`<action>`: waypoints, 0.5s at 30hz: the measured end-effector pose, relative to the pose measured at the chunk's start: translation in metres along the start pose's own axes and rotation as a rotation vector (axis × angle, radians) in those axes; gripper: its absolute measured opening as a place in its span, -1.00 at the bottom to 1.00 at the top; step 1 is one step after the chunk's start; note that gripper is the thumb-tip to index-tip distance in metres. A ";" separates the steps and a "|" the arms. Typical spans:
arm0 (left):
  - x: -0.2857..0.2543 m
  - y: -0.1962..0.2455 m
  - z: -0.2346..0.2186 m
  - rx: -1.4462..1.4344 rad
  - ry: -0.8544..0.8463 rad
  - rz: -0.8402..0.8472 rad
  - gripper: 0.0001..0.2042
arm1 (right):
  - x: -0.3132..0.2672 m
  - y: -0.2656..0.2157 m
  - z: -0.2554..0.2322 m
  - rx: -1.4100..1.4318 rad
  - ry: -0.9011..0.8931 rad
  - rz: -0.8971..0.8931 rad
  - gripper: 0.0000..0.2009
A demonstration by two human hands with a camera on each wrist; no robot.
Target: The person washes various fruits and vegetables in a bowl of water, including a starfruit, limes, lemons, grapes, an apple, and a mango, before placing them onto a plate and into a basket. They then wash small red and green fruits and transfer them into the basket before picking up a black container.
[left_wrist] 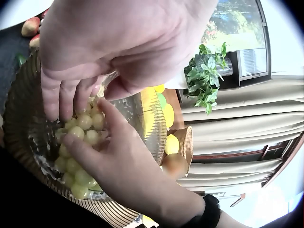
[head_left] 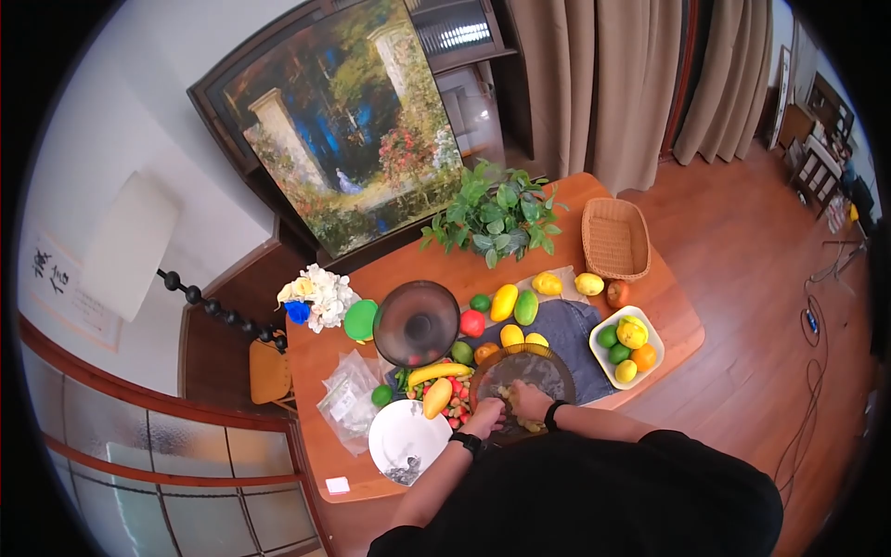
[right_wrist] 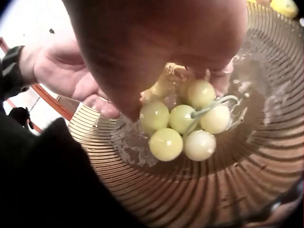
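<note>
I note the right hand (left_wrist: 135,166) gripping smooth, round grapes (right_wrist: 166,144); the left hand (left_wrist: 109,52) extends loose fingers beside them, over the ribbed bowl (right_wrist: 237,199) at the near edge of the tabletop (head_left: 673,306).

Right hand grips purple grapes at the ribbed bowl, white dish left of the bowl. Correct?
Colour's wrong: the grapes are pale green, per the right wrist view. The right hand does grip them at the ribbed bowl, white dish left of it.
</note>
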State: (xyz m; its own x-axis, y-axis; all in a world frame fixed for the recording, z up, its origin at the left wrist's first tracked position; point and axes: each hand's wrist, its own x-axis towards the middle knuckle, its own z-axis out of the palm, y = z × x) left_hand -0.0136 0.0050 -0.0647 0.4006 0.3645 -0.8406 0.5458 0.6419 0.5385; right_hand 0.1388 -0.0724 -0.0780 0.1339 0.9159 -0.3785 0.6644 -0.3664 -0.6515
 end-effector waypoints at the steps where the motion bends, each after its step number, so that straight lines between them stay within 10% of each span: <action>1: 0.000 -0.002 -0.001 0.031 -0.009 -0.026 -0.63 | 0.005 0.004 0.005 0.081 0.045 0.049 -0.49; 8: 0.007 -0.004 0.002 0.016 -0.031 0.150 -0.53 | 0.019 0.004 0.016 0.852 0.010 0.124 -0.75; 15: -0.001 -0.004 -0.005 0.246 0.046 0.213 -0.69 | -0.010 0.003 -0.050 0.251 0.083 -0.175 -0.69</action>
State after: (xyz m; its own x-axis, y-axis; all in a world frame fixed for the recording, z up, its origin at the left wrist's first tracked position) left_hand -0.0198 0.0051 -0.0661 0.4940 0.5068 -0.7065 0.6169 0.3683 0.6956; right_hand 0.1760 -0.0743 -0.0435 0.0999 0.9750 -0.1984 0.4816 -0.2219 -0.8478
